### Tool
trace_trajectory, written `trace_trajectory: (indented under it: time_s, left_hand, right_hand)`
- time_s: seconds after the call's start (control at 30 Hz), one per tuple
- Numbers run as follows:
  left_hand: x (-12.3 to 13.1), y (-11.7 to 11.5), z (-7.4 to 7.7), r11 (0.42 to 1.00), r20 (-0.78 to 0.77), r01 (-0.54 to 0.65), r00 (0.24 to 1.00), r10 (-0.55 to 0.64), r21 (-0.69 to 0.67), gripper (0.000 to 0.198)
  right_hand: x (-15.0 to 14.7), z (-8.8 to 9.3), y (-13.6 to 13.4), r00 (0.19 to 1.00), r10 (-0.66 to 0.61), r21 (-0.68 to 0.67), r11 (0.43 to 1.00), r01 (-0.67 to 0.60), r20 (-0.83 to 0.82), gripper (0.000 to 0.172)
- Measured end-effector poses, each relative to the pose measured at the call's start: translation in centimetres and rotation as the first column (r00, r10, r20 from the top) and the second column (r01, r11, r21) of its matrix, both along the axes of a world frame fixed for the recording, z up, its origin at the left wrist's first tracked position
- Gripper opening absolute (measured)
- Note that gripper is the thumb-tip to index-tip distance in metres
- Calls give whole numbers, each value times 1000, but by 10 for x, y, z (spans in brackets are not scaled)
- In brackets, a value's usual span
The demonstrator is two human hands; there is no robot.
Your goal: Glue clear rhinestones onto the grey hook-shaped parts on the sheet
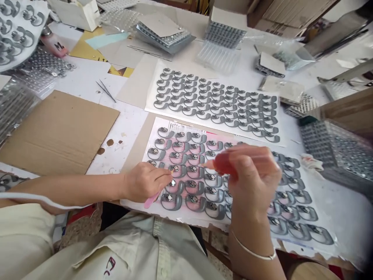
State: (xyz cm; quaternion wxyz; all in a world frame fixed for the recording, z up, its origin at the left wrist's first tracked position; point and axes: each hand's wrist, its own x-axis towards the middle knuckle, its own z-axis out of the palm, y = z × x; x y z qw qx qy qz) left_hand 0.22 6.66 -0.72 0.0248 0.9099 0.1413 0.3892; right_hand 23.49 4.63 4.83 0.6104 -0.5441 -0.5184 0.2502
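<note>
White counter point(128, 124), brown stains point(110, 142) beside a cardboard sheet point(58, 132). Directly on it: tweezers point(110, 96), a clear ridged tray point(217, 59), and brown card point(135, 149) beneath the near sheet of grey ring-shaped pieces point(159, 123).

The grey pieces point(178, 202) are looking smooth and softly shiny; their stones point(169, 197) are glinting like glass. The brown cardboard point(58, 132) is appearing matt, the shirt point(140, 249) is showing dull cloth, and the red bottle point(225, 161) is resembling plastic.
</note>
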Motion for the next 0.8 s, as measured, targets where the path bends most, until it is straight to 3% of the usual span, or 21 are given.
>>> trace_trajectory:
  time_s: [0.27, 0.43, 0.57, 0.7, 0.8]
  left_hand:
    - [-2, 1, 5, 995, -82, 83, 994, -79, 54, 9]
    - [-4, -1, 6, 994, -94, 77, 993, -69, 80, 10]
    - [-6, 4, 5, 996, -48, 57, 997, -53, 72, 11]
    - [-7, 16, 4, 990, 125, 12, 992, 6, -142, 14]
    - [-7, 26, 4, 939, 218, 37, 975, 41, -342, 11]
  right_hand:
    - [8, 7, -10, 996, -88, 62, 994, 90, -29, 25]
    - [5, -4, 5, 981, 12, 68, 998, 1, -194, 35]
    - [-4, -10, 15, 980, 26, 109, 994, -4, -197, 37]
    - [-8, -8, 17, 979, 19, 108, 994, 4, -205, 37]
    - [-3, -9, 18, 968, 22, 104, 995, 5, -252, 33]
